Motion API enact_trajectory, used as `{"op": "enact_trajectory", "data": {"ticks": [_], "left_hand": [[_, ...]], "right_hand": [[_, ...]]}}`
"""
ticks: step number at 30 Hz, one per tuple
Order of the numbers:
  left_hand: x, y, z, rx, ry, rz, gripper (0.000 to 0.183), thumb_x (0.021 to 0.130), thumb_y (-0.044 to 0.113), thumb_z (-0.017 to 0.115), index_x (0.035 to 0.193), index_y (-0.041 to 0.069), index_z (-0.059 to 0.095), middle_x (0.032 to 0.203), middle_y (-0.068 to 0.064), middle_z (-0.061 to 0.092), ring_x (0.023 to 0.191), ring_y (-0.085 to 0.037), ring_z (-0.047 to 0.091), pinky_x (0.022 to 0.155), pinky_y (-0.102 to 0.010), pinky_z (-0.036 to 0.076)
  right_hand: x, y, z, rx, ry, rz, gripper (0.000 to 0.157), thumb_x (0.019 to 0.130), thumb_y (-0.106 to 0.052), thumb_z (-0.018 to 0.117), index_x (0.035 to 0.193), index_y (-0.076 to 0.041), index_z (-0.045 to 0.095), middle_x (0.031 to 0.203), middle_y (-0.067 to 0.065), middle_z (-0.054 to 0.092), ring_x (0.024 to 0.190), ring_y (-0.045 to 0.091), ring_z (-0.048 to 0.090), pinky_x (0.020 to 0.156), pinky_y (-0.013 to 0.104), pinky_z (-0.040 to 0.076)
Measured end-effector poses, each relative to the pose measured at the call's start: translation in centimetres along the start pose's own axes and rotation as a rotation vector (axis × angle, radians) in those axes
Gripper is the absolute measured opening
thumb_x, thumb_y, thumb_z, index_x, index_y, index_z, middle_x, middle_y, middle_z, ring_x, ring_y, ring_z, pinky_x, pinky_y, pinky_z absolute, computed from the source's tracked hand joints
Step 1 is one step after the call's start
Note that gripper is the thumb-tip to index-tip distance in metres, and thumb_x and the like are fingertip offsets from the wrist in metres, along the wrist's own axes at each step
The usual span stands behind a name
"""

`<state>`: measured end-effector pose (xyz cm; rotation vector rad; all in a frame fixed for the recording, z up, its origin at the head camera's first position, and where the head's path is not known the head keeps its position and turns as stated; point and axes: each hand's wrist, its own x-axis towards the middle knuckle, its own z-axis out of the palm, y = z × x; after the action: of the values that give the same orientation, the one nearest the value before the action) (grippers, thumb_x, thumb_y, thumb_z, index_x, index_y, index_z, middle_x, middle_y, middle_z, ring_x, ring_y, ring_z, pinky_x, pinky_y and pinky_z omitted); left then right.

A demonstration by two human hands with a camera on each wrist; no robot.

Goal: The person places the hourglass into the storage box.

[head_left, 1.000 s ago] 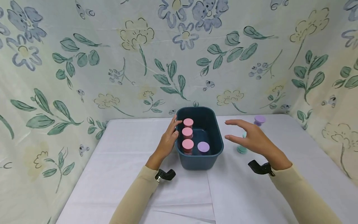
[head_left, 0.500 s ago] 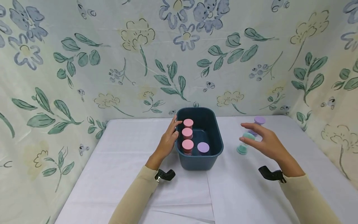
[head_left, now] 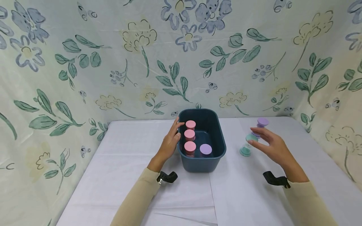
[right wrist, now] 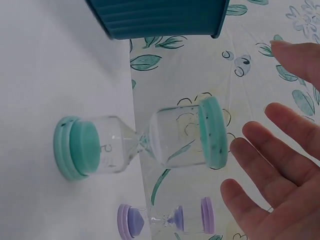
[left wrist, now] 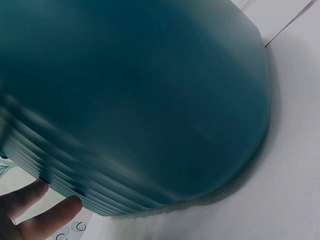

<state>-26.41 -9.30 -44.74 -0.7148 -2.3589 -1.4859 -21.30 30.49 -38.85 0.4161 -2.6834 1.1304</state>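
Note:
A green-capped sand timer [right wrist: 215, 132] stands upright on the table, its green sand in the lower bulb. My right hand [head_left: 272, 147] is at its top with fingers and thumb spread; in the right wrist view the fingertips are close to the cap with nothing gripped. Behind it stands a purple sand timer [head_left: 262, 121], partly hidden by the hand. My left hand [head_left: 169, 141] rests against the left wall of a dark teal bin [head_left: 202, 164], fingers extended. In the left wrist view, two fingertips [left wrist: 67, 207] touch its ribbed side.
Inside the bin, three pink-capped timers [head_left: 190, 147] line the left side and one purple-capped timer [head_left: 205, 149] stands at the near right. A white cloth [head_left: 127, 163] covers the table. A floral curtain [head_left: 158, 47] hangs directly behind and around it.
My right hand has moved right, away from the bin, to the top of the green sand timer, and its fingers have drawn slightly closer together. The left hand and bin stay put.

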Motion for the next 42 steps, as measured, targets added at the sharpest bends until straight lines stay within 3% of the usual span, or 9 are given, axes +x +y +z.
{"op": "enact_trajectory", "data": {"ticks": [3,5,18,31,42], "left_hand": [[0.0,-0.1,0.0,-0.003,0.001,0.001,0.047,0.101,0.032,0.030,0.146,0.024,0.037,0.162,0.007,0.010,0.146,-0.015,0.015,0.109,-0.054,0.029],[0.1,-0.1,0.0,-0.010,-0.001,0.007,0.047,0.101,0.033,0.030,0.146,0.024,0.037,0.162,0.005,0.010,0.146,-0.015,0.015,0.109,-0.054,0.029],[0.0,-0.2,-0.2,-0.004,0.001,-0.007,0.046,0.101,0.034,0.031,0.146,0.026,0.037,0.161,0.009,0.010,0.146,-0.016,0.016,0.109,-0.054,0.030],[-0.1,1.9,-0.6,-0.034,-0.018,-0.017,0.046,0.101,0.013,0.034,0.146,0.006,0.037,0.161,-0.010,0.011,0.146,-0.028,0.015,0.109,-0.055,0.027],[0.0,0.0,-0.1,-0.011,0.000,0.003,0.048,0.102,0.035,0.031,0.147,0.021,0.037,0.161,0.009,0.009,0.146,-0.018,0.016,0.108,-0.056,0.030]], "right_hand": [[0.1,0.5,0.2,0.008,0.015,0.001,0.058,0.089,-0.031,0.069,0.140,-0.011,0.049,0.140,0.014,0.051,0.129,0.039,0.045,0.099,0.008,0.034],[0.1,0.8,0.3,0.020,0.025,0.004,0.059,0.089,-0.031,0.069,0.139,-0.010,0.049,0.140,0.016,0.050,0.128,0.039,0.045,0.092,0.000,0.030],[0.4,2.2,1.5,0.052,0.030,0.028,0.060,0.089,-0.031,0.069,0.140,-0.007,0.048,0.139,0.016,0.052,0.126,0.034,0.047,0.091,0.000,0.032],[0.2,3.7,2.0,0.086,-0.016,0.122,0.064,0.088,-0.033,0.070,0.142,-0.009,0.045,0.142,0.015,0.047,0.125,0.038,0.049,0.087,0.009,0.044],[0.3,4.3,2.5,0.135,0.003,0.131,0.064,0.088,-0.034,0.070,0.142,-0.009,0.045,0.144,0.017,0.045,0.124,0.039,0.049,0.081,0.005,0.044]]}}
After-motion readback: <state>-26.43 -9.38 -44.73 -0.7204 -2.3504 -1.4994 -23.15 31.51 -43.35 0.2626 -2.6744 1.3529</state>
